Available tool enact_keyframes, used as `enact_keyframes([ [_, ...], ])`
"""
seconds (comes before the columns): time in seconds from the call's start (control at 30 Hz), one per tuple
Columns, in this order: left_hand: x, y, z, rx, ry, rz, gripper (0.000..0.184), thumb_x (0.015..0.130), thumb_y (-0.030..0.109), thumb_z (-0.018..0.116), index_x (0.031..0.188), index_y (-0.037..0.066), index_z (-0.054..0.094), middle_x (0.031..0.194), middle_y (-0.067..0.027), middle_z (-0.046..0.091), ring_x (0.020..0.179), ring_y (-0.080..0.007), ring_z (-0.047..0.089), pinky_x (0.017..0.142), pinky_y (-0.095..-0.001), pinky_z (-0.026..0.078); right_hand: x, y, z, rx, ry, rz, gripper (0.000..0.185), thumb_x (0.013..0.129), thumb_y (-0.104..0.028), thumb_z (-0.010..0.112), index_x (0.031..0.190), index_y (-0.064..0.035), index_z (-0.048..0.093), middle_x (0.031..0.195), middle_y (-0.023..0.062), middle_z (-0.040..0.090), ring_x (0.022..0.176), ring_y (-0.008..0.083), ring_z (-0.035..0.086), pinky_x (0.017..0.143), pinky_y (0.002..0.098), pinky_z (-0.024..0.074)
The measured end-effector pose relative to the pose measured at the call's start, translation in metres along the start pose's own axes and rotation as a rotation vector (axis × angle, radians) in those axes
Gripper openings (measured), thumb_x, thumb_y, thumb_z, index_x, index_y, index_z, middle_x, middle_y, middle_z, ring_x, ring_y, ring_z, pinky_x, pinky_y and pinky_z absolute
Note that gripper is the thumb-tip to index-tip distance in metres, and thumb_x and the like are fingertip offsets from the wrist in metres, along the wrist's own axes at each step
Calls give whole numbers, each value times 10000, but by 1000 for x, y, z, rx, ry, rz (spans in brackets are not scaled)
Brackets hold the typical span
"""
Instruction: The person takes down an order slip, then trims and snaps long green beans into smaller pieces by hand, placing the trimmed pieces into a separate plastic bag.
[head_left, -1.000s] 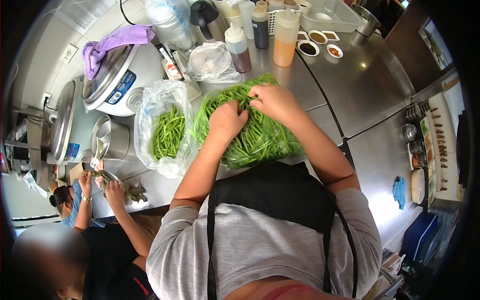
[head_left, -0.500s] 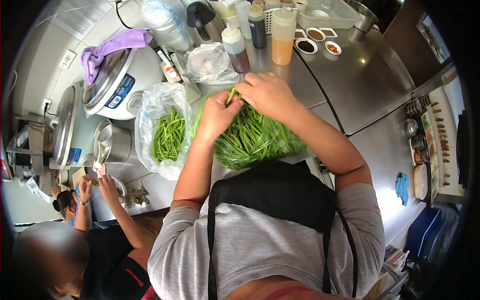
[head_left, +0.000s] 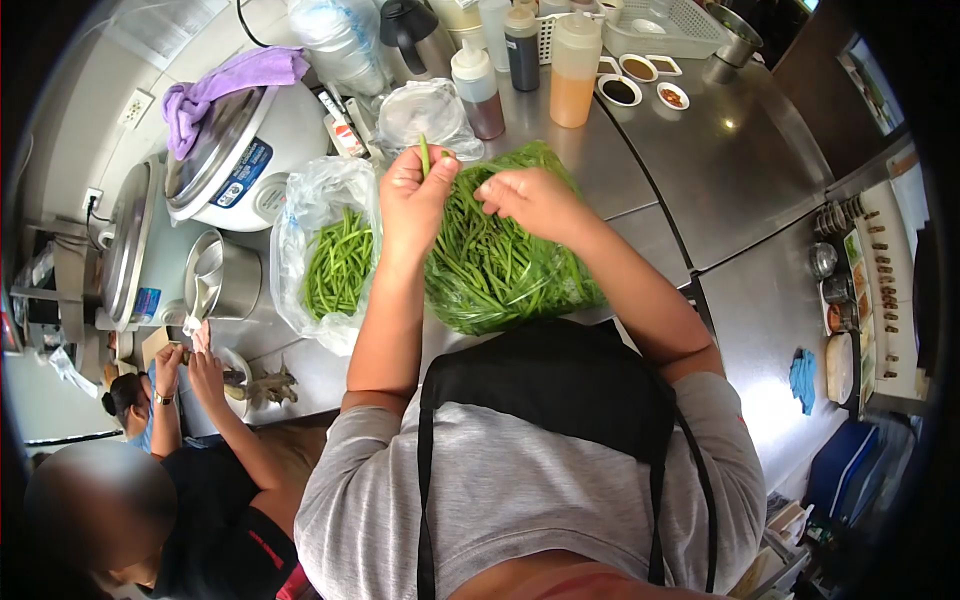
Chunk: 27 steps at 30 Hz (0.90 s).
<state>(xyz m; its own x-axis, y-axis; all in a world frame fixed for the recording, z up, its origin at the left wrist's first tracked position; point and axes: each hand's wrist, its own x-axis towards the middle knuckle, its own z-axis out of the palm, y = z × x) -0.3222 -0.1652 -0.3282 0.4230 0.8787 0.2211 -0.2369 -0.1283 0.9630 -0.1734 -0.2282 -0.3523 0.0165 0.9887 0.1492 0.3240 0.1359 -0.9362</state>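
Note:
A large green plastic bag (head_left: pixel 500 270), filled with green beans, lies on the steel counter in front of me. My left hand (head_left: pixel 415 195) is raised at the bag's upper left, closed on green bean pieces that poke up from its fingers. Over the beans, my right hand (head_left: pixel 535 203) has its fingers curled together; whether anything is between them is too small to tell. Left of my left forearm stands an open clear plastic bag (head_left: pixel 288 225) with a pile of cut green beans (head_left: pixel 337 265) inside.
Squeeze bottles (head_left: pixel 575 75) and sauce dishes (head_left: pixel 620 91) stand at the back. A rice cooker (head_left: pixel 285 150) and a steel pot (head_left: pixel 237 285) are at left. A co-worker's hands (head_left: pixel 190 375) are busy at lower left. A blue cloth (head_left: pixel 802 380) lies at right.
My hands have come apart. The left one has moved up and left, away from the beans, holding bean pieces; the right one now hovers over the green bag.

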Motion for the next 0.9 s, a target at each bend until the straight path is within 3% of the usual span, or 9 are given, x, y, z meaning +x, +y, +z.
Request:
enact_keyframes([
  [0.07,2,4,1,-33,43,35,21,807,70,535,793,57,526,740,-29,564,512,-33,375,449,-163,294,-6,1,7,-95,19,-155,248,794,-250,522,756,-12,581,631,94,577,551,217,534,556,309,427],
  [0.17,4,0,2,-70,66,93,28,828,82,507,842,59,501,775,-58,565,583,-78,455,502,-189,352,-4,-5,4,-150,-86,10,230,799,-231,523,768,-10,578,627,79,570,555,170,524,571,276,427],
  [0.37,-5,-1,16,-445,-13,117,70,885,136,402,925,85,431,771,-73,538,770,-204,549,606,-279,424,0,-9,3,342,183,2,177,828,-146,477,776,0,561,634,39,562,577,87,514,551,224,425],
  [0.47,-7,-3,21,-591,41,36,82,893,160,388,908,95,437,715,-48,505,732,-192,538,602,-281,429,2,-15,2,637,238,34,188,838,-137,454,815,9,569,685,51,586,588,91,526,555,219,433],
  [0.57,0,-23,-13,-551,-24,-44,85,897,172,378,911,107,431,662,-19,469,656,-194,525,585,-297,439,5,1,-15,306,91,50,174,849,-128,441,896,4,543,719,35,557,643,93,509,619,231,429],
  [0.6,8,-29,-33,-431,-209,-195,132,863,214,457,858,82,466,635,-42,495,580,-190,503,560,-312,443,2,-1,-15,199,112,99,155,817,-114,469,880,-6,561,723,24,556,646,86,509,610,234,432],
  [0.7,-9,-5,9,935,-221,-56,218,787,246,558,789,36,502,622,-97,537,559,-220,521,556,-328,440,0,8,-19,-196,55,93,146,780,-89,487,865,-23,585,740,41,580,655,106,537,605,248,438],
  [0.73,-13,0,17,1084,-263,-109,274,706,262,620,743,7,527,674,-165,571,624,-283,558,595,-364,442,-2,7,-19,-277,35,66,150,765,-101,494,862,-52,598,744,51,590,660,141,552,617,280,443],
  [0.9,-13,-20,17,1335,-330,-105,243,691,242,599,737,11,539,708,-195,574,692,-356,555,624,-432,433,-12,5,-13,-805,140,-141,116,720,-156,535,780,-115,625,771,60,583,732,234,564,672,368,429],
])
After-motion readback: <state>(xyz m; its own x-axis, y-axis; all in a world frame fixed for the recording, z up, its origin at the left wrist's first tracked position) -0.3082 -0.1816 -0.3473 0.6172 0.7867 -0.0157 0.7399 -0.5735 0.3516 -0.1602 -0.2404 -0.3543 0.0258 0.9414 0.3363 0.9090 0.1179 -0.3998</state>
